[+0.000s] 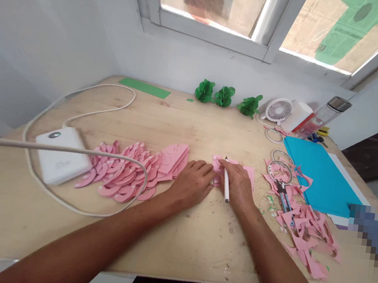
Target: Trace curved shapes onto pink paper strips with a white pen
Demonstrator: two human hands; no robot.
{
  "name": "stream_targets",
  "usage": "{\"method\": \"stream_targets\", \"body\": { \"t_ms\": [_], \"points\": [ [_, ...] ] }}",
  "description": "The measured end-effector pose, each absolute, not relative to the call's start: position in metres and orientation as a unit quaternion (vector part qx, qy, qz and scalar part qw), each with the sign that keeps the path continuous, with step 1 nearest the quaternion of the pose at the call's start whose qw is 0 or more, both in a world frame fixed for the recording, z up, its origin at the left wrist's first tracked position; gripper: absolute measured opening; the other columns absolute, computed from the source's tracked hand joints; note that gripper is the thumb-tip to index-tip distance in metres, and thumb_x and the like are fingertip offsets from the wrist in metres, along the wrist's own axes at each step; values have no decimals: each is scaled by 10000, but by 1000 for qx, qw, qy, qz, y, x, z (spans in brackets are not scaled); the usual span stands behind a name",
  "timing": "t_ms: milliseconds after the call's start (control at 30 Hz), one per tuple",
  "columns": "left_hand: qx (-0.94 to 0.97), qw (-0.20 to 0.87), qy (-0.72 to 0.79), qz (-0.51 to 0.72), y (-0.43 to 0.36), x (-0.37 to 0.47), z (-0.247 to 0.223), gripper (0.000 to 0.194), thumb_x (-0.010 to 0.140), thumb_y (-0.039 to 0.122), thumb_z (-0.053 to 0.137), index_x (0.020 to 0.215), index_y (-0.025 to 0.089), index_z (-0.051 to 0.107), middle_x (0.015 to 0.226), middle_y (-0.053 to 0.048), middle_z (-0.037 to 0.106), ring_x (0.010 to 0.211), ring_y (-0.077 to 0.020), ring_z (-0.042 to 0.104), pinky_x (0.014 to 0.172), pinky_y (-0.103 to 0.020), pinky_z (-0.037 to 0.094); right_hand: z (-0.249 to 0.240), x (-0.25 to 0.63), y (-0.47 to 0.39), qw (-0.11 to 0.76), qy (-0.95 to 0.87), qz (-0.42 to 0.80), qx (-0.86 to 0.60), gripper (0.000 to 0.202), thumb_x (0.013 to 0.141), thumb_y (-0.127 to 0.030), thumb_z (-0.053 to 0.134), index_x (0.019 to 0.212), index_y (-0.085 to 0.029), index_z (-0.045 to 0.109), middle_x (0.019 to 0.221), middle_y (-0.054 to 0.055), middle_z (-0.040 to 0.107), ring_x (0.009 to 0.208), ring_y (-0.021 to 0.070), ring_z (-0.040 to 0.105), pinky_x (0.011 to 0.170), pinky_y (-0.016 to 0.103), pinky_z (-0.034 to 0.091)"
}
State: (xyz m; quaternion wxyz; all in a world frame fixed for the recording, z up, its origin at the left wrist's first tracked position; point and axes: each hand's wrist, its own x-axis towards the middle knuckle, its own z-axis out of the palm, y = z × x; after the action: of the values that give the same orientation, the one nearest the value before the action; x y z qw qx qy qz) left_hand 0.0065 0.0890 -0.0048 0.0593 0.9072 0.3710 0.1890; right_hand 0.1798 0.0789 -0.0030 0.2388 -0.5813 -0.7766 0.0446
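In the head view, my right hand (238,184) is closed around a white marker pen (226,185) with dark ends, and rests on pink paper (249,172). My left hand (195,180) lies on the table with fingers bent together, its fingertips and thumb at the left edge of that paper; my fingers partly hide their grip. Left of it sits a stack of pink paper sheets (173,158) bearing drawn curved outlines. Beside the stack is a heap of cut pink paper pieces (130,171) with curved shapes.
A white power bank (63,156) and looping cable (73,212) lie left. Scissors (283,196), tape rolls (279,172) and pink scraps (311,234) lie right, near blue sheets (322,176). Green paper ornaments (224,96), a small fan (278,110) and a bottle (326,117) stand behind.
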Motion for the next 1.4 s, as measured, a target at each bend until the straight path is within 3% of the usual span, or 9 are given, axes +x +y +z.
{"method": "stream_targets", "body": {
  "t_ms": [300,833,1400],
  "points": [
    [908,47,372,187,87,7,-2,206,875,180,482,1043,173,602,1083,-88,628,1070,-250,520,931,-424,405,-4,181,80,243,-779,40,-577,355,904,-163,473,1233,-187,603,1085,109,693,1012,237,593,870,362,435],
    [910,41,370,182,88,6,-3,198,881,190,477,1035,169,601,1076,-87,630,1053,-248,522,913,-414,409,-4,181,80,232,-778,40,-583,437,835,-83,513,1240,-220,602,1098,96,692,1012,238,594,865,357,440],
    [910,45,372,178,88,7,-2,210,888,195,469,1048,169,603,1063,-91,624,1046,-244,522,907,-415,412,-1,180,79,239,-774,53,-584,369,890,-145,494,1232,-221,609,1083,99,693,1025,233,594,880,359,448]
  ]
}}
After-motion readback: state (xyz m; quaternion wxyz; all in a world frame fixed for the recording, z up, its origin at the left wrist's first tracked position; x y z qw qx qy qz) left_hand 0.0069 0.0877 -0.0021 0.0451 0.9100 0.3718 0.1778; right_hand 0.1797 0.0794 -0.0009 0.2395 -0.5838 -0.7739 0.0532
